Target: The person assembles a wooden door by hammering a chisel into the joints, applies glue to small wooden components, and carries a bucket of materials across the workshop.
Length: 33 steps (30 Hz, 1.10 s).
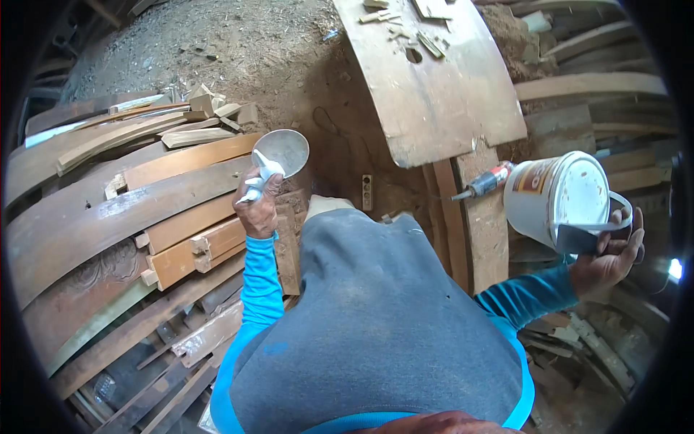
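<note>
My left hand (257,210), raised at the left, is closed around a crumpled white thing with a pointed tip (269,168), whose kind I cannot make out. Right against it is a shallow round bowl (288,150), greyish inside with a pale rim; the fingers hide how it is held. Out to the right, my right hand (614,257) is closed on the handle of a white bucket (531,199). The bucket is tilted, with its stained white lid (582,189) on. A dark flat plate like a scraper (576,239) shows at the same fingers.
Stacked wooden boards (173,184) fill the left side. A pale sheet of plywood (441,87) carries wood scraps ahead. Beside the bucket, a red and grey power tool (486,181) rests over a plank (483,224). A socket strip (367,192) lies on the dusty floor.
</note>
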### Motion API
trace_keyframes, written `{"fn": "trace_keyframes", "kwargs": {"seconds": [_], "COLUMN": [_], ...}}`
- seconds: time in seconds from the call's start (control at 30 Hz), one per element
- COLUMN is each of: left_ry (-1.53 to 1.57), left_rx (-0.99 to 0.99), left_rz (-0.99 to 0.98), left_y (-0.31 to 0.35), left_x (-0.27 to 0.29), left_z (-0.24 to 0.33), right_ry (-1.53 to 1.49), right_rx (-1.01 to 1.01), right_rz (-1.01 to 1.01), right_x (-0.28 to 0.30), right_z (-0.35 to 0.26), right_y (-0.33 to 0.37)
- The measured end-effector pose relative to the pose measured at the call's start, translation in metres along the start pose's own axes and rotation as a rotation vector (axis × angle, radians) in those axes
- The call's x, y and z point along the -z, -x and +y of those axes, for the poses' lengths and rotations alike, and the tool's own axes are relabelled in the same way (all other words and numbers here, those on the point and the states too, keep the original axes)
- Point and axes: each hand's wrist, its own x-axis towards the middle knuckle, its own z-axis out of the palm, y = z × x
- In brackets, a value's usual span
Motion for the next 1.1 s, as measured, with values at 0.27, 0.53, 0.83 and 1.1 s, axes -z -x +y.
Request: {"fn": "trace_keyframes", "kwargs": {"seconds": [0.27, 0.53, 0.83, 1.1], "left_ry": [0.052, 0.019, -0.143, -0.068], "left_rx": [-0.111, -0.086, -0.244, -0.025], "left_rz": [0.107, 0.145, 0.278, 0.277], "left_y": [-0.113, -0.236, -0.495, -0.684], "left_x": [0.043, 0.046, -0.011, -0.019], "left_z": [0.009, 0.003, 0.019, -0.004], "right_ry": [-0.294, -0.380, -0.139, -0.317], "right_rx": [-0.112, -0.367, -0.260, -0.328], "right_rz": [-0.030, -0.331, -0.294, -0.193], "right_x": [-0.160, -0.354, -0.575, -0.776], "right_z": [0.043, 0.117, 0.200, 0.237], "right_y": [0.013, 0.032, -0.031, -0.113]}}
